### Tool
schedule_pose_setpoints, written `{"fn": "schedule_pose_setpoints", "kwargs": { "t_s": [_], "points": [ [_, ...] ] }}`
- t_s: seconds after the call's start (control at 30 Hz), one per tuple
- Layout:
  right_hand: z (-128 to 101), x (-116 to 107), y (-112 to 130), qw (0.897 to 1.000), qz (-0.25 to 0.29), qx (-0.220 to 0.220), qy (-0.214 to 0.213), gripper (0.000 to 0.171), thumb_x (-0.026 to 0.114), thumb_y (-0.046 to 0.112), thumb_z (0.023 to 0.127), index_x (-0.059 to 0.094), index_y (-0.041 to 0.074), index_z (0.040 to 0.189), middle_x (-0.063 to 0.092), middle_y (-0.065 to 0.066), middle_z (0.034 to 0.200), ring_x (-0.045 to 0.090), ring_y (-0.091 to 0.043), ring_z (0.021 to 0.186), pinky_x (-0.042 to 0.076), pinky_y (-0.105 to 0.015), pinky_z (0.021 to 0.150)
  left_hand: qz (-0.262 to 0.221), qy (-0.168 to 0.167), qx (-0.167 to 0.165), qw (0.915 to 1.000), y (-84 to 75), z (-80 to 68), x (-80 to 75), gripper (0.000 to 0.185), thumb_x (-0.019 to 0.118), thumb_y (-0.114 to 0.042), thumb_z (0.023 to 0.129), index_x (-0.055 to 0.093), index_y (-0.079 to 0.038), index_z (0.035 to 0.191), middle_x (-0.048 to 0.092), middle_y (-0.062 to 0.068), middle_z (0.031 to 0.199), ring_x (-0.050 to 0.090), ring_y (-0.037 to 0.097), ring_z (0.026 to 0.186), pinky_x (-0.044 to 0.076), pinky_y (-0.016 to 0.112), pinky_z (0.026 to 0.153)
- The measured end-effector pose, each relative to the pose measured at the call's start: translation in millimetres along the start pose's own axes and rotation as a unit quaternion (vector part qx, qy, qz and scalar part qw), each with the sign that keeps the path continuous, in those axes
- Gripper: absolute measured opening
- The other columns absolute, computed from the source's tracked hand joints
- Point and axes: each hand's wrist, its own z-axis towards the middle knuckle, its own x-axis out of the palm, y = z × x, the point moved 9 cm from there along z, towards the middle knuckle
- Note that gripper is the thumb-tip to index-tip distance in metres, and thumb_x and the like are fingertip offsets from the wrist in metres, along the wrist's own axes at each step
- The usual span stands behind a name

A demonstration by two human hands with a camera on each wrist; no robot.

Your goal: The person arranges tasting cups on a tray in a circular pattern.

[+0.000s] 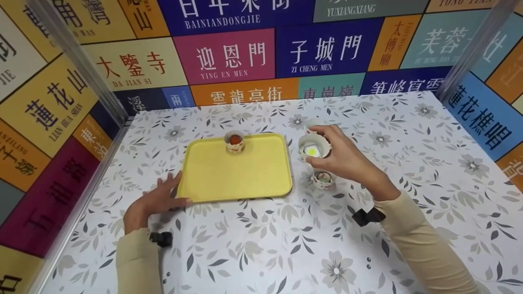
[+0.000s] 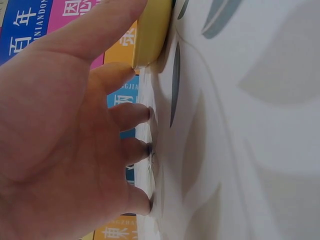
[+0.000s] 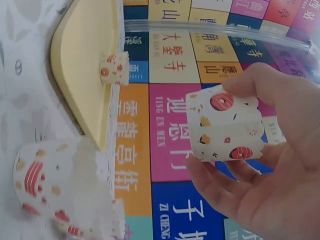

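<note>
A white paper baking cup (image 3: 225, 122) with printed doughnuts is gripped by my right hand (image 1: 345, 157) between thumb and fingers. It is held above the table, right of the yellow tray (image 1: 241, 179); inside lies a white piece with a yellow centre (image 1: 312, 151), like a fried egg. Just below the held cup, a second printed cup (image 1: 324, 179) stands on the table with something multicoloured in it. On the tray's far edge area is a third cup (image 1: 235, 143) with a reddish-orange item inside. My left hand (image 1: 157, 200) touches the tray's near left corner, fingers spread, several fingertips on the table.
A white tabletop with grey flowers (image 1: 337, 269) lies under everything. Colourful panels with Chinese writing (image 1: 224, 55) close off the back and sides. Another printed rim (image 1: 314, 131) shows partly behind my right hand.
</note>
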Motion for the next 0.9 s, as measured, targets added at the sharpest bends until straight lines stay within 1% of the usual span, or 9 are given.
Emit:
{"fn": "schedule_pose_setpoints", "kwargs": {
  "t_s": [0.13,0.27,0.37,0.43,0.6,0.7,0.8,0.9],
  "points": [
    [7.7,7.8,7.7,1.0,0.002,0.002,-0.014,0.074,0.078,0.027,0.085,0.043,0.013,0.148,0.045,-0.013,0.145,0.046,-0.031,0.135,0.044,-0.053,0.11,-0.003,-0.001,-0.001,1.0,0.1,-0.8,0.2,0.111,0.069,-0.064,0.084,-0.003,-0.03,0.161,-0.017,0.016,0.167,-0.026,0.046,0.15,-0.018,0.078,0.11],
    [15.3,19.0,12.5,1.0,0.006,0.003,-0.02,0.073,0.078,0.028,0.084,0.044,0.013,0.147,0.045,-0.012,0.146,0.046,-0.03,0.138,0.042,-0.052,0.113,-0.003,-0.001,-0.002,1.0,0.3,-1.3,-0.1,0.111,0.068,-0.064,0.084,-0.004,-0.031,0.161,-0.018,0.016,0.167,-0.026,0.046,0.15,-0.018,0.077,0.11],
    [19.6,28.7,14.5,1.0,0.009,0.006,-0.023,0.072,0.079,0.029,0.084,0.046,0.013,0.146,0.046,-0.012,0.145,0.047,-0.029,0.134,0.041,-0.051,0.114,0.001,0.001,-0.005,1.0,0.5,-1.2,-0.2,0.111,0.068,-0.065,0.084,-0.003,-0.031,0.161,-0.018,0.015,0.167,-0.025,0.046,0.15,-0.019,0.077,0.11],
    [22.1,36.2,14.6,0.999,0.018,0.011,-0.024,0.071,0.079,0.028,0.083,0.047,0.012,0.145,0.047,-0.012,0.142,0.05,-0.029,0.129,0.043,-0.05,0.112,0.002,0.002,-0.004,1.0,-0.4,-1.4,-0.3,0.111,0.067,-0.065,0.084,-0.003,-0.03,0.161,-0.018,0.016,0.167,-0.025,0.047,0.15,-0.019,0.077,0.11],
    [29.4,53.5,16.5,0.999,0.043,0.019,-0.025,0.069,0.08,0.026,0.081,0.05,0.01,0.142,0.05,-0.013,0.134,0.054,-0.028,0.117,0.046,-0.045,0.103,-0.006,-0.001,-0.01,0.9999,0.0,-1.9,0.5,0.112,0.069,-0.065,0.082,-0.004,-0.033,0.161,-0.017,0.014,0.168,-0.025,0.044,0.151,-0.017,0.076,0.111],
    [33.6,63.9,16.5,0.998,0.051,0.033,-0.017,0.069,0.08,0.027,0.081,0.051,0.01,0.141,0.051,-0.012,0.136,0.055,-0.028,0.118,0.047,-0.046,0.102,-0.011,-0.002,-0.012,0.9999,0.4,-2.3,1.1,0.112,0.07,-0.065,0.082,-0.004,-0.034,0.161,-0.017,0.012,0.168,-0.026,0.043,0.151,-0.017,0.076,0.112],
    [38.8,79.1,14.9,0.997,0.057,0.048,-0.004,0.068,0.08,0.028,0.082,0.05,0.01,0.141,0.05,-0.013,0.136,0.054,-0.029,0.119,0.047,-0.046,0.104,-0.015,0.0,-0.015,0.9998,1.2,-3.1,0.8,0.112,0.07,-0.065,0.082,-0.004,-0.035,0.16,-0.018,0.01,0.168,-0.026,0.042,0.151,-0.017,0.076,0.112],
    [44.7,96.4,13.9,0.997,0.057,0.05,0.002,0.065,0.08,0.027,0.082,0.052,0.009,0.138,0.049,-0.014,0.133,0.054,-0.029,0.118,0.047,-0.045,0.105,-0.015,0.001,-0.022,0.9997,2.0,-3.7,1.0,0.112,0.07,-0.066,0.081,-0.005,-0.037,0.16,-0.018,0.009,0.168,-0.027,0.042,0.151,-0.017,0.076,0.112]
  ]
}}
